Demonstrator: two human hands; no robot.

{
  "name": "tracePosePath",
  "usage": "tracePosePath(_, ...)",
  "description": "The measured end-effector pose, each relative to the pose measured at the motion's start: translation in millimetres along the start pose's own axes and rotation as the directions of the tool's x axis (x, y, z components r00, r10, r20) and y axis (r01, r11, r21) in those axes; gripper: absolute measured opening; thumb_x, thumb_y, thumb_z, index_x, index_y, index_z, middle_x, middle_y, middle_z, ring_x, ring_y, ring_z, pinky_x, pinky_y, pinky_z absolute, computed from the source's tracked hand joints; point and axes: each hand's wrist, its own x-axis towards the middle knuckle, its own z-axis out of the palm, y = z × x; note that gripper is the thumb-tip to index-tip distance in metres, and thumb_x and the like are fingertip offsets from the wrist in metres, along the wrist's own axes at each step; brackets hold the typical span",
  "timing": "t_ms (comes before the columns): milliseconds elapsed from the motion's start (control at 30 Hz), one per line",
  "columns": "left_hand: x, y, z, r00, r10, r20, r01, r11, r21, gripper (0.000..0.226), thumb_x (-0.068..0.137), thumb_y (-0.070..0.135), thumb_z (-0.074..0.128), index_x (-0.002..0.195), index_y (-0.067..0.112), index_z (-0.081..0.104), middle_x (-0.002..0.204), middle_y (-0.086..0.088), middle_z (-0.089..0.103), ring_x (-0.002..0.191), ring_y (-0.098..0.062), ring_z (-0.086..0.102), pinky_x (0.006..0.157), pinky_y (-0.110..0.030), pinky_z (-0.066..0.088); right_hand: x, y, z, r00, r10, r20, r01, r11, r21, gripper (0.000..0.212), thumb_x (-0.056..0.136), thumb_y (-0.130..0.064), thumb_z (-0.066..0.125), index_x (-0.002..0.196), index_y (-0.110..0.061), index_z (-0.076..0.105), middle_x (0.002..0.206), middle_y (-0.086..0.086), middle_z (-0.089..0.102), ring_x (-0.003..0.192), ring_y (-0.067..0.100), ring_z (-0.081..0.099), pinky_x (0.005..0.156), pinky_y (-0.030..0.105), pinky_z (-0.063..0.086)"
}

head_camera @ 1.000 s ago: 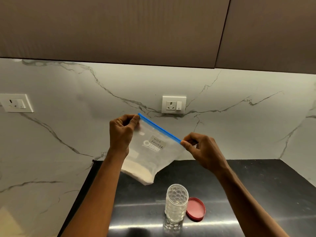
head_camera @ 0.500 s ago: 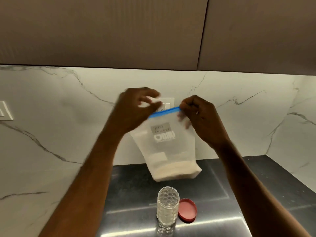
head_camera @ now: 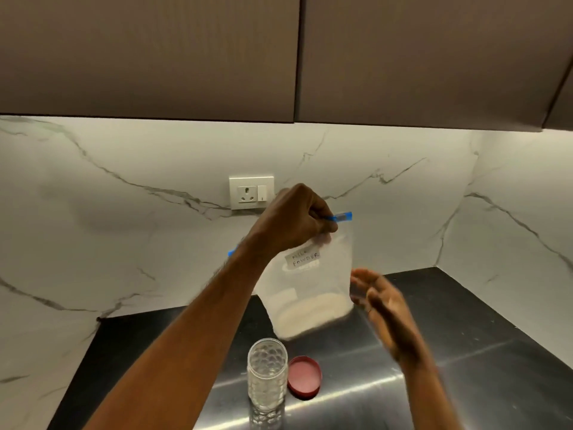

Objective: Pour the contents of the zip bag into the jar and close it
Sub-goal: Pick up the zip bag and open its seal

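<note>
A clear zip bag (head_camera: 313, 283) with a blue zip strip and a "milk powder" label hangs upright above the counter, white powder settled at its bottom. My left hand (head_camera: 294, 218) grips the bag's top at the blue strip. My right hand (head_camera: 381, 308) is off the bag, open and blurred, just right of its lower corner. Below the bag a clear dimpled jar (head_camera: 267, 375) stands upright without a lid on the dark counter (head_camera: 465, 352). Its red lid (head_camera: 304, 377) lies flat right beside the jar.
A white marble backsplash with a wall socket (head_camera: 251, 192) rises behind the bag. Brown upper cabinets (head_camera: 279, 57) hang overhead. A side wall closes the counter at the right, and the counter's left edge ends near the marble.
My right hand has let go of the bag's top and dropped to beside its lower right corner. My left hand alone now holds the bag, gripping across the zip strip.
</note>
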Motion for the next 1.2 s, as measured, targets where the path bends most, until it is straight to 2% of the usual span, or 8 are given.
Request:
tracePosePath(133,8,3,4,0.999,-0.046,-0.008,0.045,0.995,-0.091,0.018,0.086,0.021,0.077,0.099,0.008,0.077,0.089,-0.003,0.076,0.077,-0.018,0.073,0.072,-0.022,0.058,-12,53,29,0.981,0.111,0.156,-0.164,0.909,0.384,0.101,0.058,-0.039,0.092,0.144,-0.018,0.042,0.142,0.018,0.051,0.132,0.038,0.049,0.11,0.059,0.036)
tracePosePath(300,4,-10,10,0.992,-0.121,-0.021,0.109,0.946,-0.304,0.009,0.088,0.015,0.073,0.091,0.007,0.077,0.082,-0.007,0.078,0.073,-0.026,0.076,0.077,-0.037,0.063,-6,72,49,0.984,0.14,0.113,-0.18,0.791,0.585,0.089,0.063,-0.029,0.091,0.139,-0.012,0.049,0.143,0.022,0.048,0.132,0.042,0.046,0.108,0.064,0.034)
tracePosePath(400,-6,-31,9,0.978,-0.203,-0.045,0.162,0.882,-0.443,0.01,0.089,0.011,0.072,0.087,0.003,0.077,0.08,-0.011,0.078,0.072,-0.033,0.074,0.076,-0.04,0.062,-3,72,41,0.98,0.2,0.023,-0.176,0.796,0.58,0.087,0.052,-0.032,0.096,0.129,-0.012,0.058,0.135,0.025,0.055,0.122,0.041,0.056,0.098,0.061,0.047)
tracePosePath(467,-14,-49,6,0.96,-0.276,-0.039,0.217,0.829,-0.515,0.013,0.09,0.011,0.071,0.092,-0.001,0.076,0.083,-0.013,0.078,0.071,-0.025,0.073,0.071,-0.032,0.062,0,72,32,0.977,0.212,-0.004,-0.171,0.8,0.574,0.09,0.05,-0.035,0.096,0.129,-0.014,0.058,0.133,0.023,0.058,0.119,0.041,0.058,0.094,0.063,0.049)
tracePosePath(633,-35,-94,11,0.912,-0.406,0.058,0.356,0.714,-0.604,0.018,0.089,0.016,0.071,0.097,0.001,0.075,0.089,-0.011,0.077,0.08,-0.021,0.074,0.073,-0.028,0.061,14,62,11,0.98,0.191,-0.061,-0.133,0.847,0.515,0.06,0.082,-0.038,0.068,0.138,-0.024,0.052,0.135,0.017,0.057,0.121,0.041,0.057,0.088,0.064,0.051)
tracePosePath(800,-47,-114,30,0.889,-0.453,0.068,0.373,0.628,-0.683,0.012,0.088,0.015,0.071,0.094,0.005,0.074,0.093,-0.013,0.076,0.083,-0.024,0.075,0.074,-0.031,0.063,22,50,5,0.971,0.22,-0.094,-0.163,0.898,0.409,0.086,0.059,-0.059,0.084,0.134,-0.029,0.056,0.132,0.01,0.062,0.116,0.036,0.062,0.084,0.065,0.052)
tracePosePath(1000,-58,-124,48,0.885,-0.462,0.057,0.356,0.59,-0.724,0.014,0.086,0.015,0.073,0.095,0.004,0.075,0.095,-0.013,0.077,0.087,-0.026,0.076,0.075,-0.032,0.063,27,58,-4,0.97,0.211,-0.119,-0.153,0.913,0.377,0.036,0.086,-0.033,0.056,0.122,-0.032,0.062,0.115,0.004,0.071,0.098,0.027,0.071,0.069,0.052,0.06)
tracePosePath(1200,-72,-139,65,0.87,-0.49,0.045,0.354,0.561,-0.748,0.025,0.085,0.016,0.074,0.102,-0.002,0.073,0.099,-0.014,0.077,0.092,-0.027,0.075,0.081,-0.037,0.062,32,58,-8,0.97,0.202,-0.138,-0.154,0.942,0.299,0.03,0.09,-0.025,0.057,0.119,-0.026,0.064,0.11,0.005,0.072,0.095,0.027,0.07,0.064,0.046,0.06)
